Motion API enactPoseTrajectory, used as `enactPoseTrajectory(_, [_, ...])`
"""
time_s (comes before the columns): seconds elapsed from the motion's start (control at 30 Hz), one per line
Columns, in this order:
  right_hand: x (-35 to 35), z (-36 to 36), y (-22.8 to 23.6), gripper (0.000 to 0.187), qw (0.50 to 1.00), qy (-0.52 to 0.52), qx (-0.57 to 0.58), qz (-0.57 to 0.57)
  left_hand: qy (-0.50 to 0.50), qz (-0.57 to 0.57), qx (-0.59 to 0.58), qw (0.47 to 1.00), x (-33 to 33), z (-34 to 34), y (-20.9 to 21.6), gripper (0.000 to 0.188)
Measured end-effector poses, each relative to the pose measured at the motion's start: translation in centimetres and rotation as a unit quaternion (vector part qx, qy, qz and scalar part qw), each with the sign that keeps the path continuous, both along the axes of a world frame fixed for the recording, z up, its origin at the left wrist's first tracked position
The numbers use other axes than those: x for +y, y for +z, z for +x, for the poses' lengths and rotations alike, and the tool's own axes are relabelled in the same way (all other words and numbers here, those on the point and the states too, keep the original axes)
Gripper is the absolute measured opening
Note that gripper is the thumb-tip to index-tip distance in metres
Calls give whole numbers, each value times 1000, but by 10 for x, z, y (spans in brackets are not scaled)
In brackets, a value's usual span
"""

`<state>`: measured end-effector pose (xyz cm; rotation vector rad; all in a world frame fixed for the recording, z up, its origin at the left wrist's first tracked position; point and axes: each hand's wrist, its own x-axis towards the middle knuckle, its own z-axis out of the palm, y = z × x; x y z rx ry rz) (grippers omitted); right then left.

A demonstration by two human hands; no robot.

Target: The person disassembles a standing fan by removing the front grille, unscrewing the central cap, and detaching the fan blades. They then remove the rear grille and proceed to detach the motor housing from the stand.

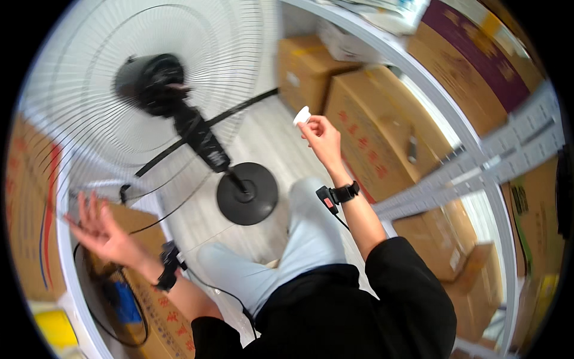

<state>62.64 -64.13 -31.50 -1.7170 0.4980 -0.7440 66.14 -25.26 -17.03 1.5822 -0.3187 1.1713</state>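
My right hand (323, 139) is raised in front of the cardboard boxes on the right, its fingertips pinched on a small white object (302, 115). The piece looks thin and flared at one end, but its kind is not clear. My left hand (103, 232) is held out at the left with its fingers spread and nothing in it, slightly blurred. Beyond it stands a large pedestal fan with a black motor housing (152, 81), a wide wire guard (230, 57) and a round black base (247, 194). A black device is strapped on each of my wrists.
Brown cartons (382, 122) fill a white metal shelf (472, 134) on the right. On the left, another shelf holds an open carton (161, 308) with a blue item (124, 302) and black cable. A yellow item (57, 328) lies at the lower left. Thin cords cross the pale floor.
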Motion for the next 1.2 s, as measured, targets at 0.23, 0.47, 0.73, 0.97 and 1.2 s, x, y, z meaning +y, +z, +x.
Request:
enactPoseTrajectory(0.23, [-182, -129, -116, 52, 945, -302, 126, -3, -4, 15, -15, 1000, 1, 1, -2, 56])
enactPoseTrajectory(0.47, [-251, -157, -96, 49, 889, -332, 259, -182, 59, 41, -17, 997, 8, 6, -6, 57])
enactPoseTrajectory(0.73, [-290, -128, -85, 50, 835, -289, 393, -256, 38, 42, 12, 998, 9, 3, -6, 55])
enactPoseTrajectory(0.97, [-182, -50, -34, 60, 971, 13, 168, -167, -19, 47, 0, 999, 25, -6, 28, 53])
enactPoseTrajectory(1.2, [1, 28, -23, 67, 882, 432, 179, 58, -88, 102, 72, 988, 16, 7, 81, 47])
